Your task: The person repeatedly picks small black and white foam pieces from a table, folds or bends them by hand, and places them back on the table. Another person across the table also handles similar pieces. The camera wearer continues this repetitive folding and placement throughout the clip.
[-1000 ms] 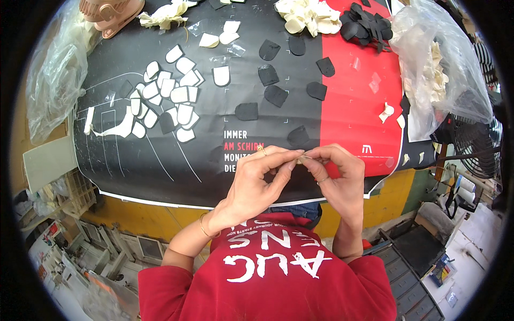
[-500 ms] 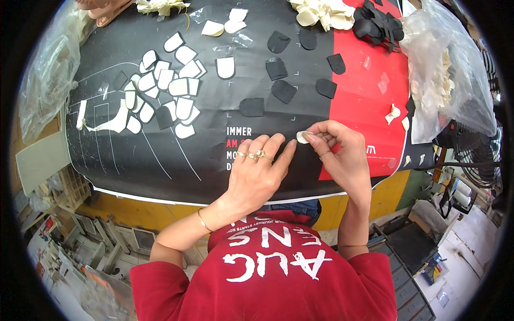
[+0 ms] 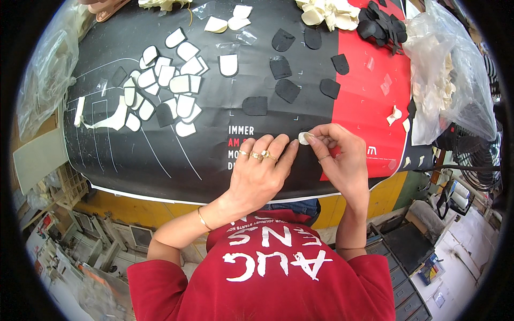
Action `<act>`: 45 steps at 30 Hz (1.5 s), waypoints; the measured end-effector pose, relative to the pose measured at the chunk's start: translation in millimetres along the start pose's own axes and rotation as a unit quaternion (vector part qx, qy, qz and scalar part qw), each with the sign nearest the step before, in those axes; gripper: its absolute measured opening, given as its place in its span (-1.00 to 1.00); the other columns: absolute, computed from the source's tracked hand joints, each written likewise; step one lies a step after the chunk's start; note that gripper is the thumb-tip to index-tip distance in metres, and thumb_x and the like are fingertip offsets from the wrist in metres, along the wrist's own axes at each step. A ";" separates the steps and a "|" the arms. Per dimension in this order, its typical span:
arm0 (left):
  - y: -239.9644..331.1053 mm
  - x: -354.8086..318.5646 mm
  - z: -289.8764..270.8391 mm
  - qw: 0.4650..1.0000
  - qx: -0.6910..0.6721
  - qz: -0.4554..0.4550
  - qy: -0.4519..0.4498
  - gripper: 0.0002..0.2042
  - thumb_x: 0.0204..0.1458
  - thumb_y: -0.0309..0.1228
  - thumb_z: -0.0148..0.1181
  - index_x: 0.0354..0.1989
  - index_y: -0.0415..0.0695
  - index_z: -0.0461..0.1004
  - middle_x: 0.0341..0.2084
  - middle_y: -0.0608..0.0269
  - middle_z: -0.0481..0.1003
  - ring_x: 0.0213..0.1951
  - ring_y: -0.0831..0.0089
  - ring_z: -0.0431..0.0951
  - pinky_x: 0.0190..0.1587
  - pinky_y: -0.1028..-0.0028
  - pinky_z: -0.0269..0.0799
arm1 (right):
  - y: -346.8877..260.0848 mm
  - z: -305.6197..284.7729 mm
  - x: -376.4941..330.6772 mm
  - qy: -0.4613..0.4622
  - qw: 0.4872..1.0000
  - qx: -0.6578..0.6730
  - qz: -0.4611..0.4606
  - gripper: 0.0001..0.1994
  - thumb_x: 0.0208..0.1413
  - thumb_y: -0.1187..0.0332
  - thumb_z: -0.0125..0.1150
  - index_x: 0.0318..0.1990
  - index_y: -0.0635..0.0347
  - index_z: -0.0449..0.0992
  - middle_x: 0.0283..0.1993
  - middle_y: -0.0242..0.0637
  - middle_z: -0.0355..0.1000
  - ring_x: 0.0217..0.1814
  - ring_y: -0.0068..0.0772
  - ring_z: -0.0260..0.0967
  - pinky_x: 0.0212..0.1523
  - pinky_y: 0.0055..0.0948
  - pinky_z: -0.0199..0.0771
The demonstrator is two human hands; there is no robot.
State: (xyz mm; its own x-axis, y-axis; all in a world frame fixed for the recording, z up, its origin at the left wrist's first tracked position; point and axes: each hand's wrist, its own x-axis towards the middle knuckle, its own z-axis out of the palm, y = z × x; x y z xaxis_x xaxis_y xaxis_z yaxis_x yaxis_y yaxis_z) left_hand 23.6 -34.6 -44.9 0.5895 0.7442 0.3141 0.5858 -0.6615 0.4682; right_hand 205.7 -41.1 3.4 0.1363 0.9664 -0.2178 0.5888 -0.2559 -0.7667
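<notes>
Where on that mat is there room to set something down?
Between the white pieces and the left hand, and from those pieces to the near edge, the mat is bare but for printing. Crowded: among the pieces, and far right: cream heap, black heap and bag.

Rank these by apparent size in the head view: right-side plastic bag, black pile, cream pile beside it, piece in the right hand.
1. Plastic bag, largest.
2. Black pile and cream pile: too alike to rank, the cream one reaching the picture's top edge.
3. Piece in the right hand, smallest, partly covered.
</notes>
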 end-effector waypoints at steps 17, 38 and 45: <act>-1.9 5.1 -1.9 0.999 -0.018 0.017 -0.039 -0.51 -0.12 -0.50 0.28 0.10 -0.20 0.48 -0.10 0.17 0.36 -0.15 0.28 0.42 -0.07 0.28 0.34 | 5.3 8.5 -6.2 0.037 0.999 0.002 -0.031 -0.92 0.12 0.52 0.30 -0.25 0.33 0.57 -0.42 -0.28 0.48 -0.47 -0.52 0.36 -0.42 -0.51 0.38; 6.2 10.4 -6.3 0.989 0.111 0.039 -0.091 -0.50 -0.12 -0.47 0.28 0.11 -0.13 0.51 -0.18 0.21 0.38 -0.23 0.31 0.44 -0.13 0.30 0.36 | 16.3 48.0 -7.2 0.268 0.955 -0.127 -0.027 -0.73 0.13 0.25 0.31 -0.08 0.12 0.45 -0.06 -0.24 0.37 0.04 -0.19 0.31 -0.07 -0.21 0.16; 11.4 10.4 -1.9 0.973 0.198 0.085 -0.089 -0.55 -0.05 -0.42 0.21 0.10 -0.20 0.50 -0.33 0.22 0.35 -0.27 0.31 0.44 -0.06 0.31 0.42 | 20.5 42.6 -5.4 0.276 0.959 -0.063 -0.019 -0.74 0.14 0.36 0.27 -0.03 0.13 0.46 -0.20 -0.31 0.42 -0.12 -0.25 0.38 -0.11 -0.22 0.19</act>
State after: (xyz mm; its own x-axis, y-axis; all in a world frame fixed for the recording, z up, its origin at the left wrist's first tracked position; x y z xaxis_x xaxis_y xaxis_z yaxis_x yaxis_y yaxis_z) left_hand 35.4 -34.3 -34.7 0.7625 0.6170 0.1946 0.6192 -0.7832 0.0568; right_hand 183.1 -52.6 -36.9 0.4938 0.8490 0.1880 0.6885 -0.2496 -0.6810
